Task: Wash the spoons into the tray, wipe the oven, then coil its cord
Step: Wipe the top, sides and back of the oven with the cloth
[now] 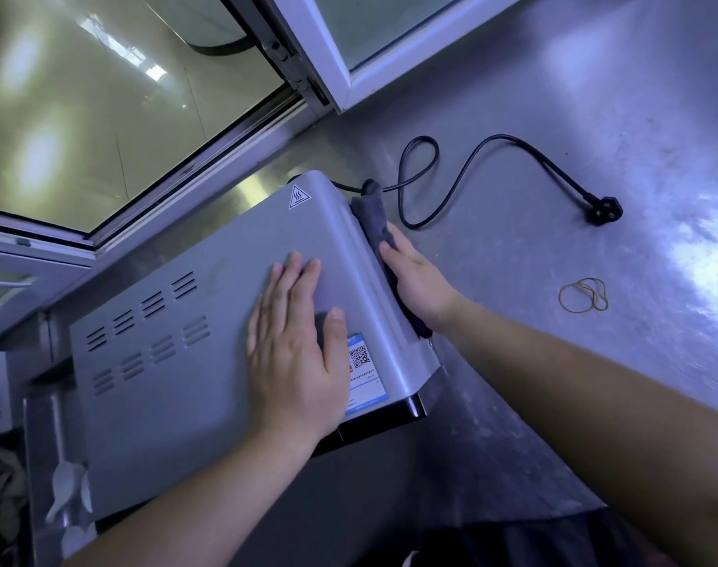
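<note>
Reaching in from the bottom edge, the left hand [298, 341] lies flat, fingers straight and together, on the oven [177, 403]. It is a grey metal box with rows of vent slots, a hot-surface triangle and a blue QR sticker, standing on the steel counter [553, 382] below a window. Its black cord [508, 141] trails loose over the counter, plug [604, 210] lying free. The right hand [416, 280] holds a grey cloth [371, 214] against the oven's right side. White spoons [64, 491] lie at bottom left, and rubber bands [584, 295] to the right.
</note>
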Available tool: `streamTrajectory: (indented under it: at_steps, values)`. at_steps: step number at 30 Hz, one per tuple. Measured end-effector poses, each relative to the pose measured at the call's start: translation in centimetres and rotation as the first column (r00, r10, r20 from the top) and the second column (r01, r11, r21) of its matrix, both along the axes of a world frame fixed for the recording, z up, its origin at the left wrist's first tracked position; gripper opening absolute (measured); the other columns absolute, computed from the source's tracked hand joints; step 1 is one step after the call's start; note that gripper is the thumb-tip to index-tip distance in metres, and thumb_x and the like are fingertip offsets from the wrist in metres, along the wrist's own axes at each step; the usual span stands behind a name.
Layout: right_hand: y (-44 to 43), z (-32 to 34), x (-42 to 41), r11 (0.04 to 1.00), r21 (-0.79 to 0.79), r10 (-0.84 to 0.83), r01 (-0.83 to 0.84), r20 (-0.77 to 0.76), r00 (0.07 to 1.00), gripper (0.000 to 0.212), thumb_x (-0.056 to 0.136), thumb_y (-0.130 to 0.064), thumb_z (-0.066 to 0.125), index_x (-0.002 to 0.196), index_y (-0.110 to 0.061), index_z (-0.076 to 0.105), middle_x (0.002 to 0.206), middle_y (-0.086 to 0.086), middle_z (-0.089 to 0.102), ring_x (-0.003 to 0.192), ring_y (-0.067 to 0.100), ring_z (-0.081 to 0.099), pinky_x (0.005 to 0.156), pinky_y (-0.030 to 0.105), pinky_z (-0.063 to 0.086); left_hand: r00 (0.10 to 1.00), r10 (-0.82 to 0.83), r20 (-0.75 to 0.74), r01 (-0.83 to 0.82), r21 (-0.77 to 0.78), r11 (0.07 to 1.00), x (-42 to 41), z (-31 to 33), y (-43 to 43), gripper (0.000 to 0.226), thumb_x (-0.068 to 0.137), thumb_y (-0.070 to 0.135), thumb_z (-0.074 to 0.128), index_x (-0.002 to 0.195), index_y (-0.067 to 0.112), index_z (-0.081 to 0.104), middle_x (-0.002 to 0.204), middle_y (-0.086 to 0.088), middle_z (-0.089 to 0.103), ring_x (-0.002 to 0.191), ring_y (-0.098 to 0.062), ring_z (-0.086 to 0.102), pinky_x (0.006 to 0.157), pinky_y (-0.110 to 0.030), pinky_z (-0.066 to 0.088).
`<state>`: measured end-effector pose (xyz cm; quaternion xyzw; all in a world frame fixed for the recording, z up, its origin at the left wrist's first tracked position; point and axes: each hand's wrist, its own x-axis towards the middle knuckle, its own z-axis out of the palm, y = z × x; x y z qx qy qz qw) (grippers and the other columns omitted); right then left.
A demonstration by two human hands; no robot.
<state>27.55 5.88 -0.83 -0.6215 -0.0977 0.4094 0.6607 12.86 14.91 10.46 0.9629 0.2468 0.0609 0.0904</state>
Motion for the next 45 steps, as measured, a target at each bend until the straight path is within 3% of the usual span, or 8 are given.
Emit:
streamTrajectory:
  at_steps: [9, 14, 17, 25, 35, 39, 42, 45]
  values:
    - [-3.5, 0.7, -3.2, 0.998, -0.055, 0.0, -0.004, -0.066, 0.998, 0.046, 0.109, -0.036, 0.036, 0.154, -0.046, 0.037, 0.126, -0.056, 0.047, 0.116, -0.036, 0.038, 0.09, -0.005, 0.03, 1.0, 0.002, -0.027, -0.002, -0.002, 1.0, 0.0, 0.0, 0.1, 0.058, 0.103, 0.037, 0.038, 0.158, 0.018, 0.041, 0.168, 0.004, 0.032, 0.158, -0.014, 0.021, 0.126, -0.046, 0.024]
    - [-8.2, 4.9, -8.4, 0.998, 0.044, 0.046, -0.042, -0.093, 0.995, 0.048, 0.108, -0.041, 0.04, 0.15, -0.062, 0.029, 0.158, -0.027, 0.039, 0.123, -0.005, 0.049, 0.074, -0.006, 0.042, 1.0, -0.01, -0.017, 0.01, 0.003, 1.0, 0.0, -0.1, 0.1, 0.06, 0.102, 0.039, 0.037, 0.158, 0.017, 0.041, 0.167, 0.002, 0.033, 0.158, -0.017, 0.022, 0.126, -0.046, 0.025]
    - [-9.2, 6.6, -9.4, 0.988, 0.144, 0.053, -0.06, 0.053, 0.997, 0.051, 0.106, -0.027, 0.042, 0.151, -0.049, 0.031, 0.161, -0.035, 0.026, 0.149, -0.006, 0.026, 0.118, 0.012, 0.025, 1.0, -0.018, -0.013, 0.018, 0.007, 1.0, 0.0, -0.1, 0.1, 0.06, 0.102, 0.038, 0.037, 0.157, 0.015, 0.041, 0.167, 0.001, 0.034, 0.158, -0.017, 0.023, 0.126, -0.045, 0.024]
    - [0.6, 6.6, 0.1, 0.98, 0.165, 0.021, -0.114, 0.48, 0.877, 0.047, 0.105, 0.0, 0.047, 0.152, -0.003, 0.044, 0.165, 0.01, 0.031, 0.155, 0.013, 0.023, 0.129, 0.034, 0.014, 1.0, -0.02, -0.017, 0.021, 0.053, 0.998, 0.0, -0.2, 0.3, 0.058, 0.102, 0.037, 0.039, 0.153, 0.01, 0.046, 0.163, -0.006, 0.041, 0.155, -0.025, 0.031, 0.124, -0.047, 0.028]
    - [3.8, 0.8, 3.7, 1.0, -0.016, -0.02, 0.021, 0.059, 0.998, 0.043, 0.107, -0.039, 0.039, 0.15, -0.044, 0.042, 0.104, -0.063, 0.048, 0.099, -0.041, 0.041, 0.075, -0.012, 0.028, 0.999, -0.015, -0.034, 0.015, 0.025, 1.0, -0.1, 0.0, 0.2, 0.061, 0.102, 0.042, 0.036, 0.158, 0.017, 0.04, 0.168, 0.002, 0.033, 0.158, -0.016, 0.021, 0.126, -0.048, 0.025]
    - [2.9, -2.3, 2.7, 0.991, -0.12, -0.059, 0.051, -0.069, 0.996, 0.049, 0.106, -0.044, 0.039, 0.155, -0.042, 0.036, 0.109, -0.048, 0.049, 0.078, -0.043, 0.041, 0.06, -0.012, 0.028, 0.999, -0.021, -0.03, 0.021, 0.028, 0.999, -0.1, -0.1, 0.3, 0.061, 0.102, 0.042, 0.036, 0.158, 0.017, 0.041, 0.168, 0.002, 0.033, 0.158, -0.016, 0.021, 0.125, -0.048, 0.025]
    - [1.7, -4.1, 1.2, 0.977, -0.208, -0.063, 0.038, -0.114, 0.991, 0.048, 0.106, -0.044, 0.037, 0.154, -0.043, 0.038, 0.12, -0.038, 0.053, 0.105, -0.018, 0.054, 0.061, -0.011, 0.03, 0.999, -0.019, -0.029, 0.019, 0.031, 0.999, -0.1, -0.2, 0.3, 0.061, 0.103, 0.042, 0.036, 0.158, 0.017, 0.04, 0.168, 0.003, 0.033, 0.158, -0.016, 0.021, 0.125, -0.047, 0.025]
    - [0.1, -5.0, -0.7, 0.971, -0.239, -0.055, 0.016, -0.161, 0.985, 0.048, 0.103, -0.05, 0.036, 0.151, -0.049, 0.038, 0.104, -0.057, 0.051, 0.102, -0.021, 0.051, 0.069, -0.006, 0.034, 1.0, -0.012, -0.023, 0.012, 0.024, 1.0, -0.1, -0.2, 0.2, 0.06, 0.103, 0.042, 0.037, 0.157, 0.018, 0.041, 0.168, 0.004, 0.033, 0.158, -0.015, 0.021, 0.125, -0.047, 0.025]
